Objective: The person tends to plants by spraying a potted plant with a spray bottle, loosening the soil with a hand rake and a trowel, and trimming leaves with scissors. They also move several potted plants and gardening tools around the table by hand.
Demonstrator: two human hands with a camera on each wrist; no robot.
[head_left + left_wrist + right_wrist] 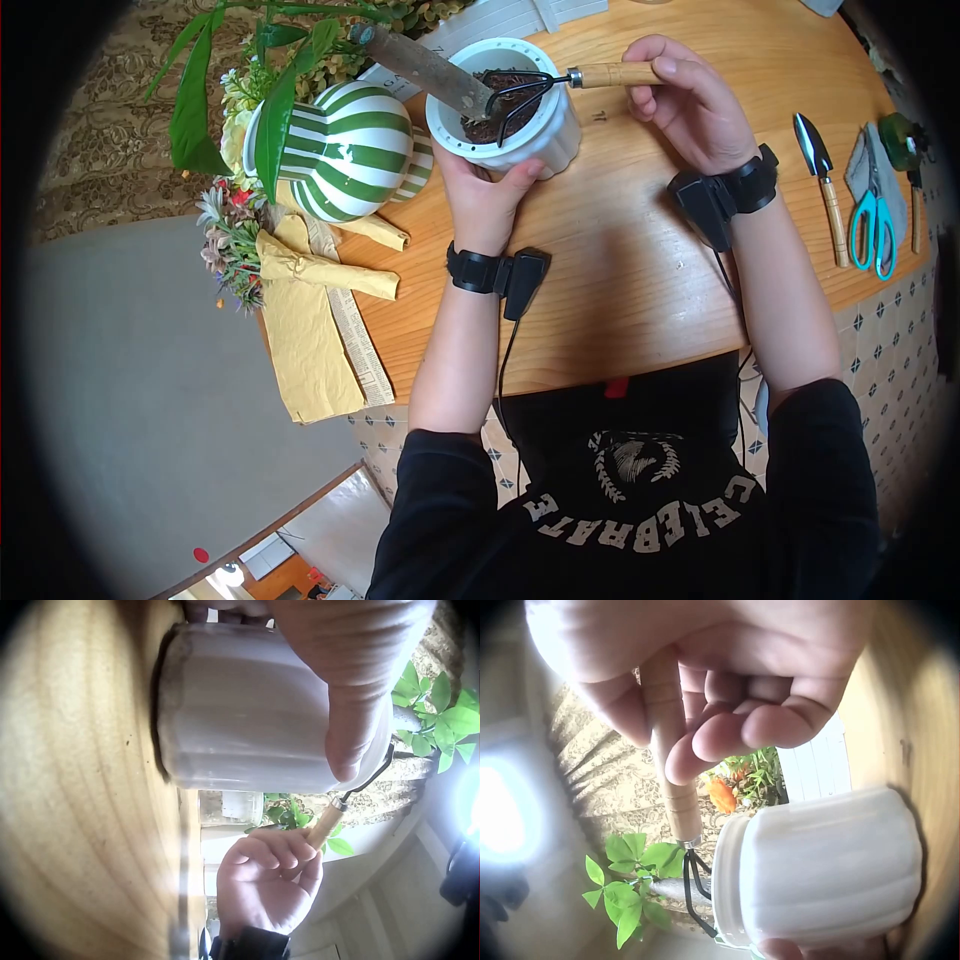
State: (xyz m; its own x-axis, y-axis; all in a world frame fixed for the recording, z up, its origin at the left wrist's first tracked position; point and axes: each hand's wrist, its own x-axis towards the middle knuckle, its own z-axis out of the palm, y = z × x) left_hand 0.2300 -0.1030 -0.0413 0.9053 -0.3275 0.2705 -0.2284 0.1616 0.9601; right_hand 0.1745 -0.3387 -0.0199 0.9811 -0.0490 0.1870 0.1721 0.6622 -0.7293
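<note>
A white flowerpot (556, 136) with dark soil (516, 118) and a thick woody plant stem (425, 70) stands on the wooden table. My left hand (485, 198) grips its near side, the thumb lying along the wall below the rim. In my right hand (700, 105) is a small hand rake (612, 76), its wooden handle pinched between thumb and fingers. The rake's black tines (520, 95) reach over the rim to the soil. In the right wrist view the handle (671, 750) runs down from the fingers, and the tines (696, 889) bend at the pot's mouth.
A green-and-white striped vase (360, 150) stands left of the pot, with flowers and yellow wrapping paper (310, 340) below it. On the right lie a small trowel (825, 190), turquoise-handled scissors (873, 230) and a grey cloth (893, 190). A white fence-like planter (480, 35) is behind.
</note>
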